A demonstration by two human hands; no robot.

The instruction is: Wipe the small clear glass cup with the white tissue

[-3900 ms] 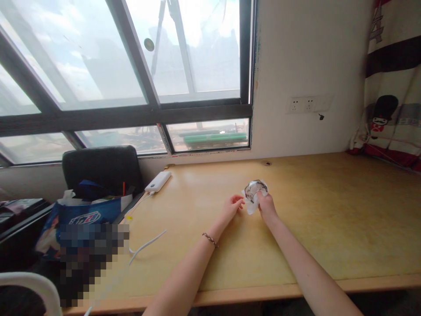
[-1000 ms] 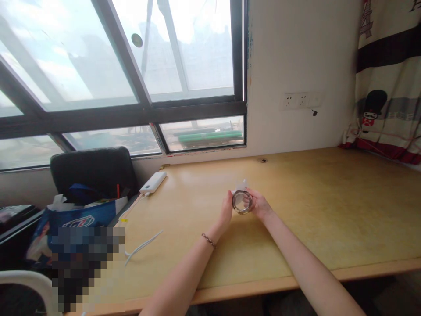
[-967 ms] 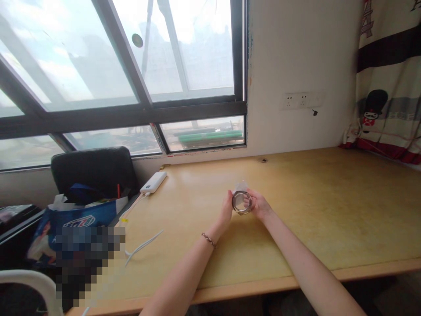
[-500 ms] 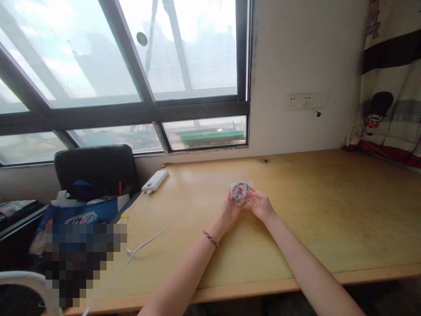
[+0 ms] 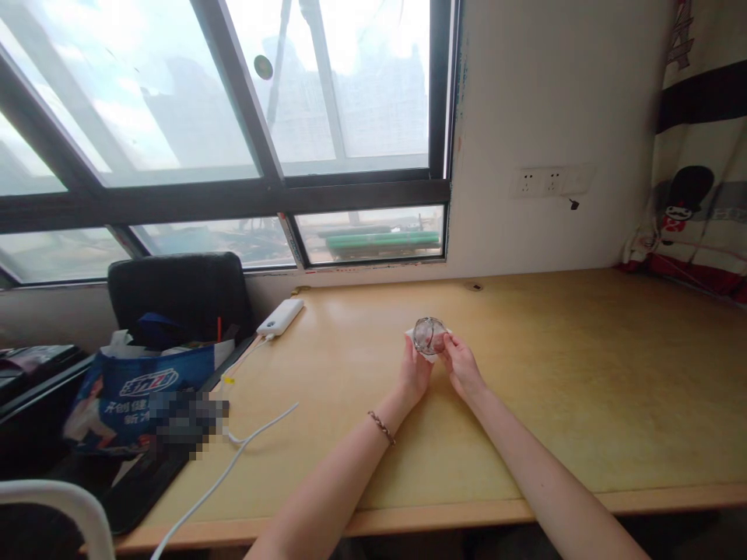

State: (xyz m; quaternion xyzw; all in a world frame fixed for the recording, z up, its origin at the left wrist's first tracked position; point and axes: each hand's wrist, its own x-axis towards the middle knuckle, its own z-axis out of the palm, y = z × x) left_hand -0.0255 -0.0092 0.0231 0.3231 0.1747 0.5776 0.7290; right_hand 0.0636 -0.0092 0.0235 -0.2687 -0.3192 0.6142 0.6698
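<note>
A small, clear, round glass dish (image 5: 428,334) with a shiny dark-looking rim is held above the wooden desk (image 5: 327,435), its open face tilted toward me. A thin white sheet (image 5: 431,358), possibly tissue, shows behind and under it. My left hand (image 5: 415,375) supports the dish and sheet from the left and below, fingers closed around them. From the right, my right hand (image 5: 463,365) pinches the rim. Some of its fingertips are hidden, and pinkish skin shows through the glass. A braided bracelet (image 5: 381,428) circles my left wrist.
A white power bank (image 5: 281,317) with a white cable (image 5: 257,435) lies at the desk's left side. Beyond that edge are a blue bag (image 5: 145,381) and a black chair (image 5: 178,288). Wall sockets (image 5: 540,183) and a curtain (image 5: 689,179) are at the right.
The dish has been turned in my hands, so its face shows rounder and toward me. The white sheet has shifted below it. The whole view has swung slightly left.
</note>
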